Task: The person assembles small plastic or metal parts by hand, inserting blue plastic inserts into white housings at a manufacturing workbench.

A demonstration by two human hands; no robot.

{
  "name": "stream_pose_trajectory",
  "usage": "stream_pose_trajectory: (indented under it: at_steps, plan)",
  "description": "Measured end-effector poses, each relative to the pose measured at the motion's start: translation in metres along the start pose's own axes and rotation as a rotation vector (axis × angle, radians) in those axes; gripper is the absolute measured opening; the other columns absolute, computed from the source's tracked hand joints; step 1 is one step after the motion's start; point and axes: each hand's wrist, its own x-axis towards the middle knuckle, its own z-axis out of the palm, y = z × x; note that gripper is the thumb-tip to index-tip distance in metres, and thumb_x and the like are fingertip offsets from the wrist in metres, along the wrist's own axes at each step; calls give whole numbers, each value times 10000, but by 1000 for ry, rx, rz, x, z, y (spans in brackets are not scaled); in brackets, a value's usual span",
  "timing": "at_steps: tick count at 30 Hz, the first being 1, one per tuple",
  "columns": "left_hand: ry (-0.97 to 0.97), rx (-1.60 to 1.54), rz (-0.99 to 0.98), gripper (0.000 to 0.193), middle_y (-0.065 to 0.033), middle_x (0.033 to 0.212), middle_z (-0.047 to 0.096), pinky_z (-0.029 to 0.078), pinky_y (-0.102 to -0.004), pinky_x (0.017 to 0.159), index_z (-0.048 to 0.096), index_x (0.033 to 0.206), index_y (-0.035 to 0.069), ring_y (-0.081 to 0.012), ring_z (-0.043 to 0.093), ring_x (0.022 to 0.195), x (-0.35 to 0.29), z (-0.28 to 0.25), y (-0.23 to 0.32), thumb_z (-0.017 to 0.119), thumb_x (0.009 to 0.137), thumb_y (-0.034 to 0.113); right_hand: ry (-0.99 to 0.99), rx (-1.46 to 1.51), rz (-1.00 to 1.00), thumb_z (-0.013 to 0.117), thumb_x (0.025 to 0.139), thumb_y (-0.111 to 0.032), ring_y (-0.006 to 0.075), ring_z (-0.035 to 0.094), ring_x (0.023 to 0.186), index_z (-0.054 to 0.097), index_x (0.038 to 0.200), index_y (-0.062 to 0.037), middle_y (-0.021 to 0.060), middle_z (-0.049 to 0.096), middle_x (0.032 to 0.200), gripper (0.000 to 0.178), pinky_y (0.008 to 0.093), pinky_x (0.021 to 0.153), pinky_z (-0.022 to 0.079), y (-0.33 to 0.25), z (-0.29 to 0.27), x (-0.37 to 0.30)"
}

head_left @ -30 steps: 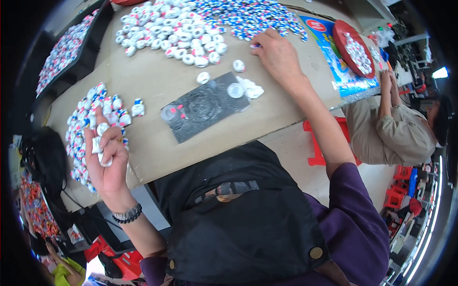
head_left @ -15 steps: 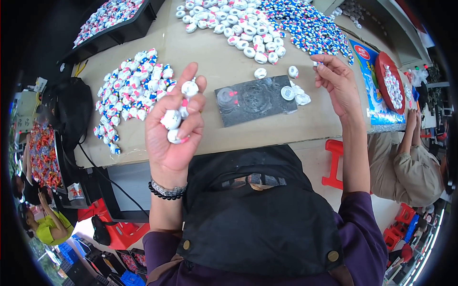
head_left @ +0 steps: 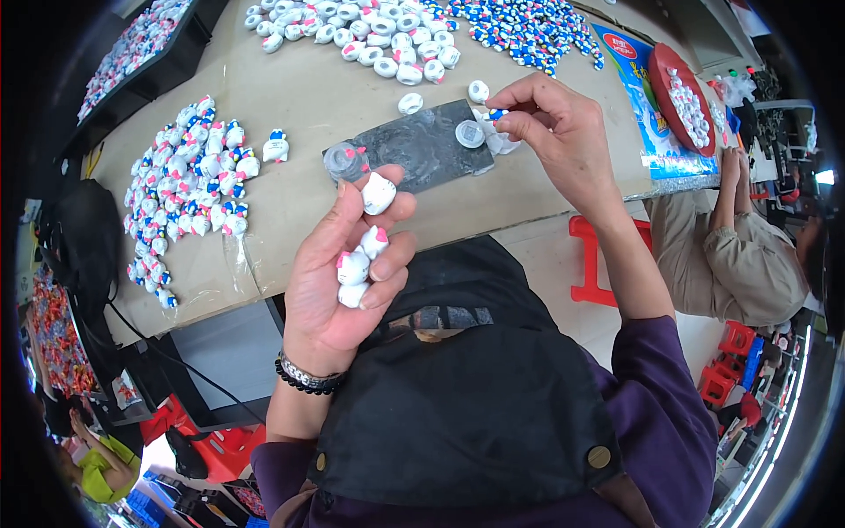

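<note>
Cupped in my left hand (head_left: 339, 273) are several white cat-shaped toy heads with pink bows; one head (head_left: 379, 193) is held up between thumb and fingers. My right hand (head_left: 563, 141) pinches a small blue-and-white toy body (head_left: 497, 115) between thumb and forefinger, above a crumpled white tissue (head_left: 503, 143). Just left of it, a small round white dish (head_left: 469, 134) sits on a dark grey slab (head_left: 418, 145). Some pink bits lie at the slab's left end, beside a round translucent patch. A single joined figurine (head_left: 275, 145) lies between the slab and the left pile.
A heap of joined figurines (head_left: 189, 172) covers the table's left. At the back lie loose white heads (head_left: 383, 40) and blue-and-white bodies (head_left: 528, 33). A red tray (head_left: 676, 97) with white pieces stands right, near another person's arms (head_left: 726, 189). A black bin (head_left: 172, 53) stands far left.
My right hand has moved down and left to the tissue with the body in its pinch. One joined figurine now lies apart from the left pile. The whole view has shifted.
</note>
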Motion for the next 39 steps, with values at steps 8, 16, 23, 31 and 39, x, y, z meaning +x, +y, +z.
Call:
stream_pose_trajectory:
  at_steps: [8, 16, 23, 31, 39]
  plan:
    - [31, 51, 44, 422, -75, 952, 617, 365, -219, 386, 489, 1269, 26, -125, 476, 610, 3, -10, -10, 512, 979, 332, -48, -198, -261, 660, 775, 14, 222, 638, 717, 657, 899, 5, 98, 644, 826, 125, 312, 649, 501, -1, 1, -1]
    - [44, 506, 237, 416, -68, 969, 612, 380, -182, 386, 492, 1248, 33, -79, 508, 585, 8, -6, -13, 647, 905, 209, -29, -255, -277, 661, 771, 19, 240, 651, 731, 643, 868, 23, 108, 641, 802, 99, 318, 640, 507, 0, 3, -3]
    - [53, 585, 291, 421, -42, 985, 600, 378, -173, 388, 497, 1274, 18, -65, 502, 577, 8, -7, -14, 634, 915, 190, 5, -212, -250, 662, 794, 17, 183, 648, 720, 654, 903, 18, 83, 651, 835, 110, 281, 632, 506, 0, 4, -4]
    - [41, 626, 166, 374, -27, 936, 594, 354, -171, 379, 483, 1265, 17, -52, 474, 550, 28, 14, -23, 592, 943, 173, -82, 222, 53, 566, 845, -45, 79, 542, 659, 661, 1086, -44, 43, 618, 873, 259, 245, 595, 456, -30, -2, -36]
    - [-43, 963, 73, 420, -60, 953, 616, 335, -153, 353, 426, 1211, 14, -36, 479, 523, 53, 41, -36, 653, 893, 167, -210, 254, 69, 580, 869, -68, 81, 499, 631, 622, 1123, -72, 11, 516, 765, 257, 248, 548, 419, -30, -14, -57]
